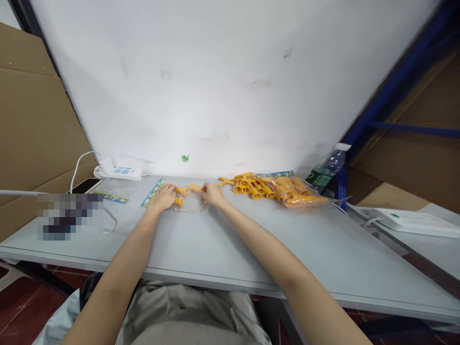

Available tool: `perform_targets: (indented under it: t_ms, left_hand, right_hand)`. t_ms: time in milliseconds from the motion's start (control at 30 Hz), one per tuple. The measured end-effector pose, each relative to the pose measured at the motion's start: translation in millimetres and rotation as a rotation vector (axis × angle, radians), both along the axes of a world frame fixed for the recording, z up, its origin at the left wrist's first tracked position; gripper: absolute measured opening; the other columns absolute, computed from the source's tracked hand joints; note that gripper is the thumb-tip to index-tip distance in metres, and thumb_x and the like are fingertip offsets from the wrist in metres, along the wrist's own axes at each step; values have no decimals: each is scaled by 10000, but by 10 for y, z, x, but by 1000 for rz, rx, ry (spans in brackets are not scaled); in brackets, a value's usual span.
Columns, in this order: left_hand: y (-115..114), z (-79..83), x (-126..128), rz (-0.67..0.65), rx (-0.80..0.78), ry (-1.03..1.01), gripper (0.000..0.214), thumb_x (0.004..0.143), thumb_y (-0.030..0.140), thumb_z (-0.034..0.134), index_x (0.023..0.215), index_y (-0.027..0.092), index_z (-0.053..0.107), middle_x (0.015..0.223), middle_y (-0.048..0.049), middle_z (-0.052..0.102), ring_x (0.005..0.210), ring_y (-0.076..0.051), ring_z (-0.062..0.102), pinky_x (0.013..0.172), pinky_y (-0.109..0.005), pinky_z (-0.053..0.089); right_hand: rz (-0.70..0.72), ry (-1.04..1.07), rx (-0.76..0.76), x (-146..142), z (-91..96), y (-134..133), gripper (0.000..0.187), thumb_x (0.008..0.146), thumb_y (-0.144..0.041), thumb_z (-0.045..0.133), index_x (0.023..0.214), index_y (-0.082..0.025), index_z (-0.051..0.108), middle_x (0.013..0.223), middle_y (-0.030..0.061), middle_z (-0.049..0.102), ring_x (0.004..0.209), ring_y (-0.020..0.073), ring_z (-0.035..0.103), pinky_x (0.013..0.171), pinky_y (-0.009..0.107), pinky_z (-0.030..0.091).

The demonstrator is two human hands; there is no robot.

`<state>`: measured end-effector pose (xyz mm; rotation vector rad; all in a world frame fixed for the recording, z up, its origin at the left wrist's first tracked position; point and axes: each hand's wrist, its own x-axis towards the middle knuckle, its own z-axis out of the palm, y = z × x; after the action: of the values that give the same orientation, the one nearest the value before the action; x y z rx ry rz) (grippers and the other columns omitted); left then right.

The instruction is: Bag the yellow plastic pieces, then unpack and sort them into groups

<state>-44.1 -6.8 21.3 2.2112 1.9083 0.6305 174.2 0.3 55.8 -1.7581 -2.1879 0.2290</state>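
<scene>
A clear plastic bag (190,207) with a colourful printed header strip (152,192) lies flat on the table between my hands. Yellow trumpet-shaped plastic pieces (178,201) show in or on it. My left hand (164,197) rests on the bag's header end, fingers curled over it beside a yellow piece. At the other end, my right hand (213,194) is closed, fingertips pinched at another yellow piece (195,188); its grip is partly hidden. Right of that hand is a pile of similar yellow pieces (257,191).
A filled clear bag of yellow pieces (293,194) lies beside the pile, near a tilted plastic bottle (327,167). On the left are a white power strip (124,171), a phone (86,186), cables and another header bag (111,197). A white board stands behind the grey table (230,249).
</scene>
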Motion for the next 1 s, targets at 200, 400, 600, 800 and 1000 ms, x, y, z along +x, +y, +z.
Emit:
perform_targets:
  t_ms: [200, 400, 600, 800, 1000]
  left_hand:
    - [-10, -3, 37, -24, 27, -15, 450, 911, 205, 295, 1271, 177, 563, 1445, -99, 485, 1357, -222, 412, 1157, -387, 268]
    - [-27, 74, 72, 303, 82, -60, 504, 897, 193, 325, 1365, 93, 483, 1386, -180, 536, 1323, -281, 463, 1102, -401, 338]
    - [-66, 75, 54, 312, -73, -80, 480, 898, 189, 344, 1361, 129, 459, 1242, -183, 646, 1165, -307, 604, 952, -402, 443]
    - [-69, 76, 57, 309, -115, -67, 448, 917, 217, 331, 1339, 147, 461, 1292, -156, 624, 1194, -272, 591, 962, -355, 439]
    - [-65, 80, 73, 318, -99, -36, 426, 917, 228, 307, 1288, 135, 495, 1279, -175, 627, 1184, -279, 599, 941, -363, 448]
  right_hand:
    - [-1, 62, -13, -119, -28, -29, 207, 898, -277, 539, 1003, -211, 704, 1044, 93, 728, 1038, 257, 632, 940, 379, 344]
    - [35, 32, -1, -75, 2, -89, 286, 900, -214, 511, 1139, -177, 662, 1269, 117, 633, 1191, 252, 562, 936, 327, 412]
    - [-102, -159, -22, -12, 75, -233, 266, 914, -194, 461, 1088, -90, 633, 1087, 213, 681, 1046, 297, 637, 872, 361, 443]
    - [-93, 199, -94, -29, 25, -132, 219, 871, -131, 520, 1052, -127, 642, 1071, 134, 713, 1011, 215, 656, 838, 284, 470]
    - [0, 795, -245, -7, -152, -5, 175, 807, -76, 561, 904, -136, 694, 909, 68, 747, 886, 152, 693, 835, 250, 528]
